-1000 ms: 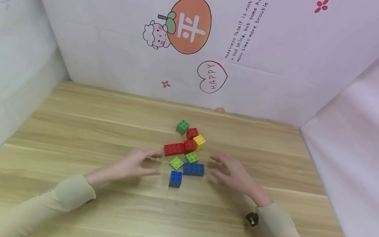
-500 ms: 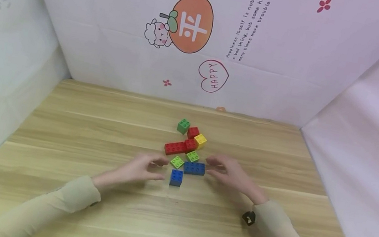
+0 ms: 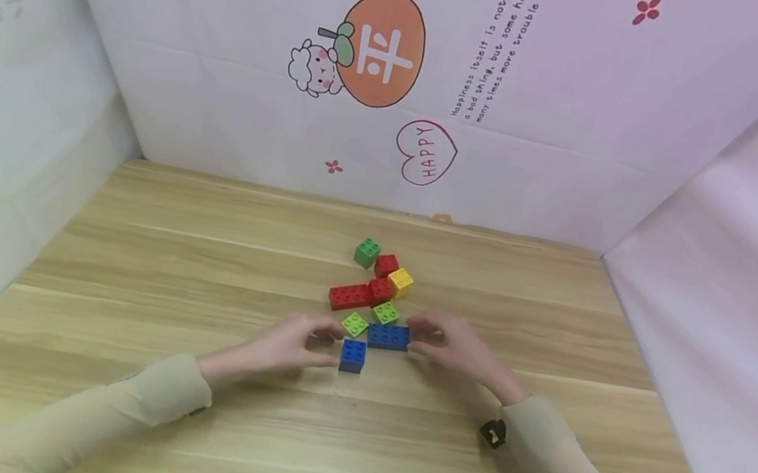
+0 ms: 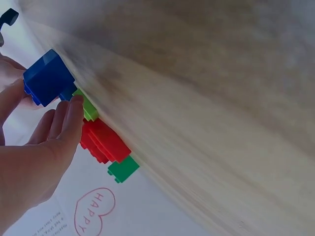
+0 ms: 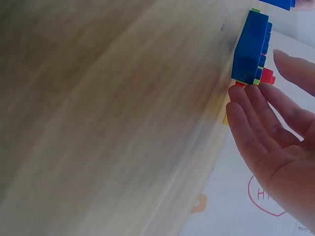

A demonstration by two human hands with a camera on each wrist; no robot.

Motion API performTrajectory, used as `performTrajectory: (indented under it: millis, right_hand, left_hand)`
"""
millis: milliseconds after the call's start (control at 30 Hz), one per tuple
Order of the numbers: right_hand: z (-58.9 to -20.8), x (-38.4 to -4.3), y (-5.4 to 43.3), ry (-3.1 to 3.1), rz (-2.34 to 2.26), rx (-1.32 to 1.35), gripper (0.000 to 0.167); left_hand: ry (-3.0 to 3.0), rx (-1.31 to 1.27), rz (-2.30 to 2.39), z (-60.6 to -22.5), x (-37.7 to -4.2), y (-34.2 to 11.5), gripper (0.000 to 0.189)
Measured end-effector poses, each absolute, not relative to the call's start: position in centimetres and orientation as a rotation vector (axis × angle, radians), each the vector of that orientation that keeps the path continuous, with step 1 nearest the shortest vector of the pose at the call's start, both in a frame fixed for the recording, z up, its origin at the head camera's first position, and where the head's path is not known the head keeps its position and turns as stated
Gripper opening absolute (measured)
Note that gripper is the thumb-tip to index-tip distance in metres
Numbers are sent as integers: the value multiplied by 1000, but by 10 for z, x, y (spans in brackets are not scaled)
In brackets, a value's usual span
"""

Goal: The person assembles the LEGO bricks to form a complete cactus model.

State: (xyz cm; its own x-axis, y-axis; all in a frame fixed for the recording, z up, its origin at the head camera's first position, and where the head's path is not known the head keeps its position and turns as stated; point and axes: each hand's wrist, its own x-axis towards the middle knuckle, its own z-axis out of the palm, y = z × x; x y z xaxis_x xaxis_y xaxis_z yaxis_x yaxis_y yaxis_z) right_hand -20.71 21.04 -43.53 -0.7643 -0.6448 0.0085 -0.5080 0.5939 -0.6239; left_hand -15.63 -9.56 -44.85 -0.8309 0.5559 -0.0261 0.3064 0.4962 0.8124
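My left hand (image 3: 292, 342) is just left of a square blue toy building brick (image 3: 353, 356), thumb and fingers spread with the thumb tip right at its side. In the left wrist view, that blue brick (image 4: 48, 77) sits between the thumb and the fingers. Right of centre, my right hand (image 3: 462, 347) has its fingertips at the right end of a long blue brick (image 3: 388, 336). The right wrist view shows these fingers loosely extended beside the long blue brick (image 5: 251, 46). A thin lime brick (image 3: 354, 324) lies behind the square blue one.
Behind lie another lime brick (image 3: 386, 312), a long red brick (image 3: 350, 296), two small red bricks, a yellow brick (image 3: 400, 282) and a green brick (image 3: 367, 251). White printed cloth (image 3: 218, 115) walls the wooden table (image 3: 233, 245) at the back and sides.
My left hand has moved right to the square blue brick. My right hand has shifted slightly left to the end of the long blue brick. The bricks stay in place.
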Motion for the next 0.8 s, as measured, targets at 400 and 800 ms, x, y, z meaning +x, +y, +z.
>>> performTrajectory:
  millis: [400,800]
  right_hand:
    - [-437,-210,206,2579,-881,-966,29]
    - [-435,-211,201,2569,-842,-958,34]
  left_hand:
    - [2506,732,1202,-452,-159,-89,42]
    - [2502,729,1189,-451,-159,-85,41]
